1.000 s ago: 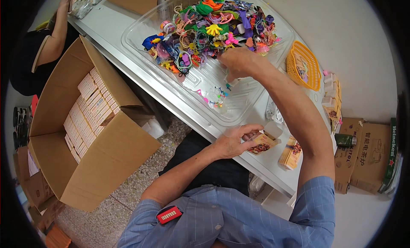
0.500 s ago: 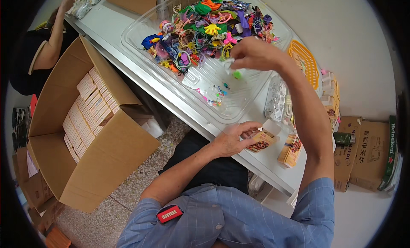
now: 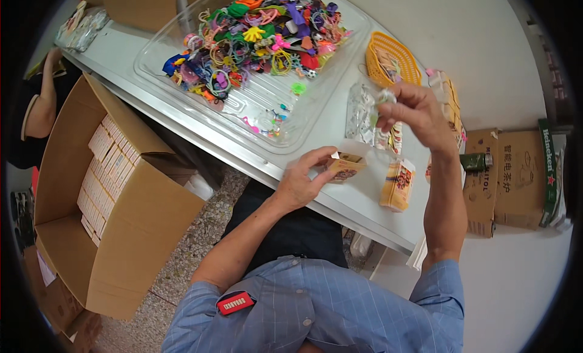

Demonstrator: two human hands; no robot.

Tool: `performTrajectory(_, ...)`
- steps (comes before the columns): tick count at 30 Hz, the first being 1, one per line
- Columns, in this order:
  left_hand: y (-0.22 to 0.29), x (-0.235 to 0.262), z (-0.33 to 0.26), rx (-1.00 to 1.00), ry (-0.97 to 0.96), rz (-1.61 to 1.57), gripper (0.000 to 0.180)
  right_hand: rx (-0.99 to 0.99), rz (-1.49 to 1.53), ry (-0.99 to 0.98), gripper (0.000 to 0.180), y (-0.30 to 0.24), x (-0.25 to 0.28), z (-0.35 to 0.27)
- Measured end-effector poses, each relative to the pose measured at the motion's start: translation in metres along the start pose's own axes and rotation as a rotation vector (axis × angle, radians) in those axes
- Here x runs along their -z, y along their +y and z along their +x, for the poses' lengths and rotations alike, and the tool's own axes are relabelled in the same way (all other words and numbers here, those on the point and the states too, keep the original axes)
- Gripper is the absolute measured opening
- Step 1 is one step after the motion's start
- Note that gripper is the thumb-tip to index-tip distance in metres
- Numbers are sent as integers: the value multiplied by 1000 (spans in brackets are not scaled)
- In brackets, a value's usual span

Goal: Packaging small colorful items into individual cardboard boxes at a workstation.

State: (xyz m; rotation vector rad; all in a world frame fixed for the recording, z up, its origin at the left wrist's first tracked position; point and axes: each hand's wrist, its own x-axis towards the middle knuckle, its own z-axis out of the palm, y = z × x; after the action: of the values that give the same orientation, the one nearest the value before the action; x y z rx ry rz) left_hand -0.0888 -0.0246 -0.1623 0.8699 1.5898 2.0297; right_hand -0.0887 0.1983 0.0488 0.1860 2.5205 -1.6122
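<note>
My left hand (image 3: 299, 181) is closed around a small yellow-orange carton (image 3: 348, 169) with its top flaps up, at the table's near edge. Raised to the right of it, my right hand (image 3: 423, 114) pinches a small clear-and-white packet (image 3: 385, 98) with a bit of green in it. Below that hand lies a clear plastic bag (image 3: 359, 117) of small silvery packets. Another yellow-orange carton (image 3: 398, 186) sits right of the held one. Beyond my hands stands a clear plastic tray (image 3: 313, 125) heaped with colourful small toys (image 3: 261, 43).
An orange basket (image 3: 393, 43) with small packets stands at the back right. More cartons (image 3: 448, 104) are stacked beside it. On the left, a large cardboard box (image 3: 139, 231) holds rows of small cartons. Another person's arm (image 3: 41, 107) shows at far left.
My right hand has moved right with the small packet, from over the toy tray to above the plastic bag. My left hand still holds the carton. The whole view has shifted.
</note>
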Motion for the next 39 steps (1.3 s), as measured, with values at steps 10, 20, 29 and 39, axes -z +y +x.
performTrajectory(10, 1, -3, -1, 52, 2, -36, 48, -187, 73, 58, 13, 50, -30, -55)
performTrajectory(20, 1, -3, -1, 43, -24, -29, 52, 69, -308, 350, 13, 68, -56, -71)
performTrajectory(29, 0, -3, -1, 50, -33, -35, 52, 91, -280, 366, 13, 72, -69, -77)
performTrajectory(39, 4, -1, -2, 69, -32, -37, 52, 77, -425, 289, 15, 63, -66, -74)
